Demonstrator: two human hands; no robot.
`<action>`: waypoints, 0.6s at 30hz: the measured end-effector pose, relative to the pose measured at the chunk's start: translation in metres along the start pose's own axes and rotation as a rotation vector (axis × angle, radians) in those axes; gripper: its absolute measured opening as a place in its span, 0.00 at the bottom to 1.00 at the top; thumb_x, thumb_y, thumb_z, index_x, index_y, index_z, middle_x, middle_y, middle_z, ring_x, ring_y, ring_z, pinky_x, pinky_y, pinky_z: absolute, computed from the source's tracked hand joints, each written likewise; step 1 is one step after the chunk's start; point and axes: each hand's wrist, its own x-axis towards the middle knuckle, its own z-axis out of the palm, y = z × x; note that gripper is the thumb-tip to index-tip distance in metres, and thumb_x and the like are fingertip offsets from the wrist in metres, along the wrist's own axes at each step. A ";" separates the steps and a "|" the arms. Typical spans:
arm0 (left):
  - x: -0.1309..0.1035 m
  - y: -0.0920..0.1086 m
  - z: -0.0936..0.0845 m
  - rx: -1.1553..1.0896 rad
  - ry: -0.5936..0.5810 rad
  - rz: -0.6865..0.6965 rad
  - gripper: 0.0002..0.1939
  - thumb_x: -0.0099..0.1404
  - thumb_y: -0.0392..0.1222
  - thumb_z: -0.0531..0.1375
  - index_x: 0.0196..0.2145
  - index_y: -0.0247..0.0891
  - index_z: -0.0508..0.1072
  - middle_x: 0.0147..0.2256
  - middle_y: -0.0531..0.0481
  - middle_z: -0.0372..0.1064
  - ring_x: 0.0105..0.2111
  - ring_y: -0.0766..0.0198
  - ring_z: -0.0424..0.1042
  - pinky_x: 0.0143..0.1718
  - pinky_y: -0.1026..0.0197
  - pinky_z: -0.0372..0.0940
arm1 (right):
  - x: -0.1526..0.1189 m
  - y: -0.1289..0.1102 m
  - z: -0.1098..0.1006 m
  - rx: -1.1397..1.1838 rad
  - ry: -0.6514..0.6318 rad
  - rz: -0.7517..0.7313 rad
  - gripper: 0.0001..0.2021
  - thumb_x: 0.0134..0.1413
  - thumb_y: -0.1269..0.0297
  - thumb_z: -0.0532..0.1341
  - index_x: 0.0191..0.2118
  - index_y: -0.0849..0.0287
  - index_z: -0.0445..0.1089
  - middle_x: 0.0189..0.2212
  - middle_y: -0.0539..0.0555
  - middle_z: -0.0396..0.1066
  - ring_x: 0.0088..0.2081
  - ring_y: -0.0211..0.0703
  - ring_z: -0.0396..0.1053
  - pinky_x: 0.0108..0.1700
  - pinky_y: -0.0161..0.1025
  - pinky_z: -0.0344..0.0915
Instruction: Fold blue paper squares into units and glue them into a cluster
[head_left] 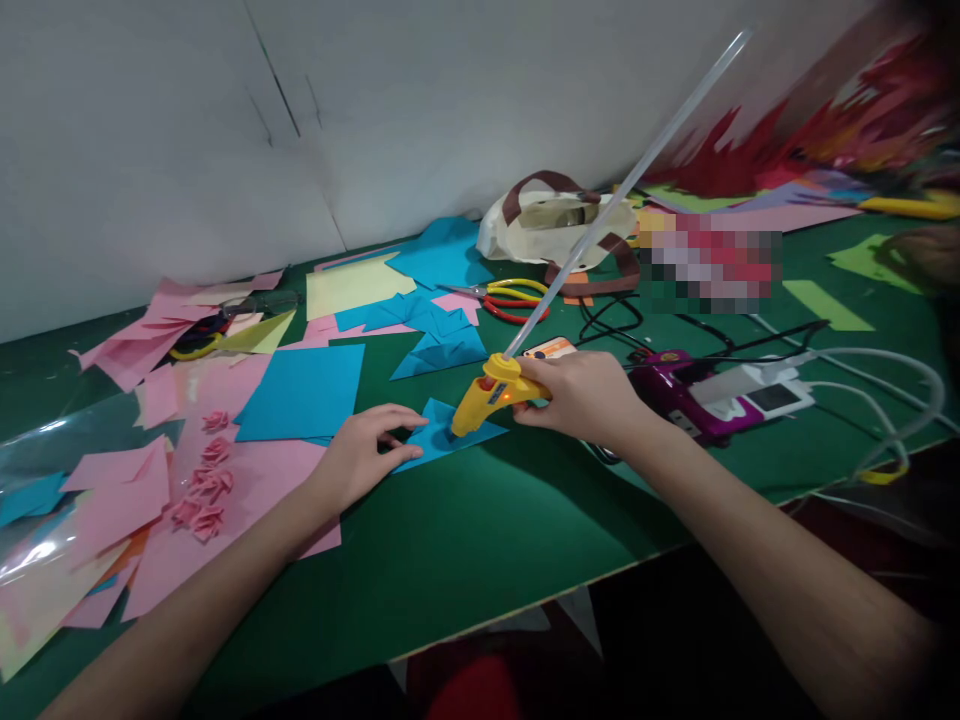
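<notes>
My right hand (581, 395) is closed round a yellow hot glue gun (484, 398), and a small orange light glows on its side. A long clear glue stick (630, 190) rises from the gun's back end. The nozzle points down at a folded blue paper (435, 438) on the table; whether it touches is hard to make out. My left hand (375, 445) grips the left edge of that paper between thumb and fingers. Beyond it lie more folded blue paper pieces (446, 345). Left of them is a flat blue sheet (304, 392).
Small pink paper roses (206, 485) lie on pink sheets at left. Pliers (510, 298) with red and yellow handles and a cream bag (559, 225) are at the back. A purple power strip (697, 400) with cables stands at right. Another person's hand (926, 255) shows at far right.
</notes>
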 end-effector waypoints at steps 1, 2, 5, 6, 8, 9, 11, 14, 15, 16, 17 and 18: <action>0.000 0.000 0.000 -0.001 0.000 0.000 0.12 0.56 0.35 0.62 0.41 0.41 0.74 0.45 0.48 0.70 0.37 0.64 0.72 0.35 0.61 0.72 | 0.000 0.000 0.000 -0.003 0.002 -0.002 0.15 0.44 0.57 0.57 0.39 0.54 0.71 0.22 0.52 0.73 0.24 0.43 0.67 0.24 0.34 0.42; 0.000 0.000 0.000 -0.001 0.000 0.000 0.12 0.56 0.35 0.62 0.40 0.41 0.74 0.45 0.48 0.70 0.37 0.64 0.72 0.35 0.61 0.72 | -0.001 0.000 0.000 -0.004 0.008 -0.005 0.15 0.44 0.57 0.58 0.39 0.54 0.71 0.23 0.52 0.73 0.24 0.43 0.67 0.24 0.34 0.42; 0.000 0.000 0.000 -0.003 0.000 0.002 0.12 0.56 0.36 0.62 0.40 0.41 0.74 0.45 0.48 0.70 0.37 0.64 0.72 0.35 0.61 0.72 | -0.001 -0.004 0.002 -0.003 0.024 -0.014 0.15 0.44 0.56 0.58 0.39 0.53 0.71 0.24 0.52 0.74 0.25 0.44 0.68 0.25 0.35 0.43; 0.000 0.000 0.000 -0.004 -0.001 0.003 0.12 0.57 0.36 0.62 0.41 0.41 0.74 0.45 0.48 0.70 0.37 0.64 0.72 0.35 0.61 0.72 | -0.001 -0.006 0.002 0.000 0.026 -0.013 0.15 0.45 0.56 0.58 0.40 0.53 0.71 0.24 0.53 0.74 0.25 0.44 0.68 0.25 0.35 0.43; 0.000 0.000 0.000 -0.005 -0.003 0.005 0.12 0.57 0.36 0.62 0.41 0.41 0.74 0.45 0.48 0.70 0.37 0.63 0.72 0.36 0.61 0.72 | 0.000 -0.010 0.003 0.006 0.029 -0.003 0.16 0.46 0.56 0.58 0.40 0.54 0.71 0.24 0.54 0.74 0.25 0.45 0.68 0.25 0.36 0.43; 0.000 -0.001 0.001 -0.006 -0.003 0.006 0.12 0.57 0.37 0.62 0.41 0.42 0.74 0.45 0.48 0.70 0.38 0.63 0.72 0.36 0.61 0.72 | 0.001 -0.013 0.003 0.011 0.029 0.002 0.16 0.46 0.56 0.58 0.41 0.55 0.72 0.24 0.54 0.74 0.26 0.46 0.68 0.25 0.36 0.44; 0.000 -0.002 0.001 -0.008 -0.002 0.009 0.12 0.57 0.37 0.61 0.41 0.42 0.74 0.45 0.48 0.70 0.38 0.63 0.72 0.36 0.60 0.72 | 0.002 -0.017 0.003 0.025 0.026 0.012 0.17 0.47 0.56 0.58 0.42 0.56 0.72 0.25 0.55 0.74 0.27 0.47 0.69 0.25 0.36 0.45; 0.000 -0.003 0.001 -0.012 -0.002 0.016 0.11 0.58 0.38 0.61 0.41 0.43 0.74 0.46 0.49 0.70 0.39 0.63 0.72 0.36 0.60 0.72 | 0.004 -0.018 0.004 0.045 0.012 0.010 0.18 0.46 0.57 0.59 0.44 0.57 0.71 0.26 0.56 0.75 0.27 0.47 0.69 0.26 0.36 0.48; 0.000 -0.003 0.001 -0.012 -0.003 0.018 0.11 0.58 0.39 0.61 0.41 0.42 0.74 0.45 0.49 0.70 0.39 0.63 0.72 0.36 0.60 0.72 | 0.004 -0.018 0.004 0.046 0.012 0.006 0.18 0.46 0.57 0.59 0.44 0.56 0.71 0.26 0.56 0.75 0.27 0.47 0.69 0.26 0.36 0.48; 0.000 -0.002 0.001 -0.012 -0.003 0.018 0.12 0.58 0.39 0.61 0.41 0.42 0.74 0.45 0.49 0.70 0.39 0.63 0.72 0.36 0.60 0.72 | 0.003 -0.016 0.004 0.045 0.014 -0.002 0.18 0.46 0.57 0.59 0.44 0.56 0.71 0.26 0.55 0.75 0.27 0.47 0.69 0.26 0.36 0.48; 0.000 -0.002 0.001 -0.012 -0.003 0.018 0.12 0.58 0.39 0.61 0.41 0.42 0.74 0.45 0.48 0.70 0.38 0.63 0.72 0.36 0.61 0.72 | 0.003 -0.015 0.004 0.041 0.015 -0.010 0.18 0.46 0.57 0.59 0.44 0.56 0.71 0.26 0.55 0.75 0.27 0.47 0.69 0.26 0.36 0.48; 0.000 -0.002 0.000 -0.011 -0.003 0.017 0.12 0.58 0.39 0.61 0.41 0.42 0.74 0.45 0.48 0.70 0.38 0.63 0.72 0.35 0.61 0.72 | 0.003 -0.013 0.003 0.035 0.015 -0.016 0.18 0.46 0.57 0.59 0.43 0.56 0.71 0.25 0.55 0.74 0.27 0.46 0.69 0.26 0.36 0.47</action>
